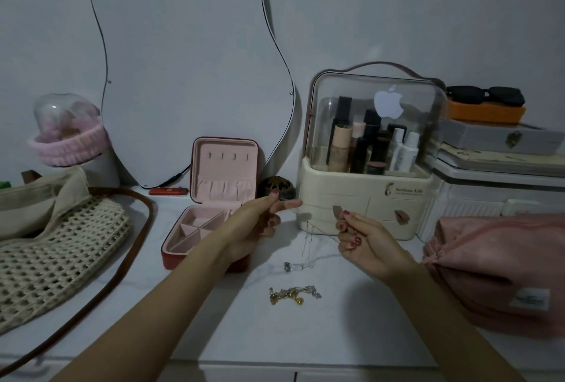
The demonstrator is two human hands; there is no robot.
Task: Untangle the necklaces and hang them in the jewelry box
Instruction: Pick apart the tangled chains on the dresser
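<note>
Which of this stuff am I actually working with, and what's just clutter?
In the job: thin silver chain pinched between left hand and right hand; gold chain pile; open jewelry box.
Lying about: cosmetics organizer, woven bag, pink pouch, sunglasses.

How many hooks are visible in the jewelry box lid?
4, in one row across the upper part of the open jewelry box lid; all look bare.

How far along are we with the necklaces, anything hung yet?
Nothing hung: the four hooks in the lid of the open pink-lined jewelry box look bare. In hand: left hand and right hand each pinch a thin silver chain, stretched between them, its tangled end trailing on the marble tabletop. Left: the gold-and-silver jewelry pile, untouched.
</note>
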